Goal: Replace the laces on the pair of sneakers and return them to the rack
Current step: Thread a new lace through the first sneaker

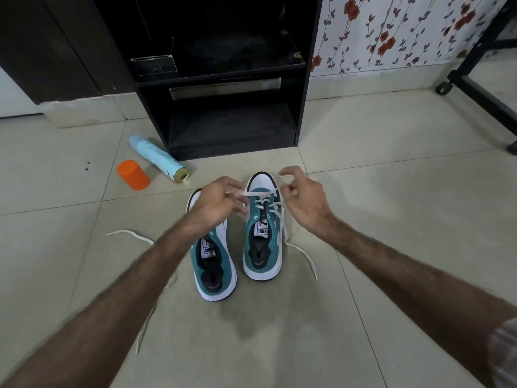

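Left hand [216, 201] and right hand [300, 196] each pinch an end of the white lace [253, 193], fingers curled, above right sneaker [263, 228]. Left sneaker [214, 247] under left wrist. Rack [232, 107] just beyond; open floor [391, 219] right.

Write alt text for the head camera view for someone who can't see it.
Both hands, left hand and right hand, pull a white lace through the right teal sneaker on a tiled floor; the left teal sneaker sits beside it.

Both hands are working a white lace [253, 194] over the right sneaker [263, 231]: the left hand [216, 201] is pinching one end, the right hand [302, 197] the other.
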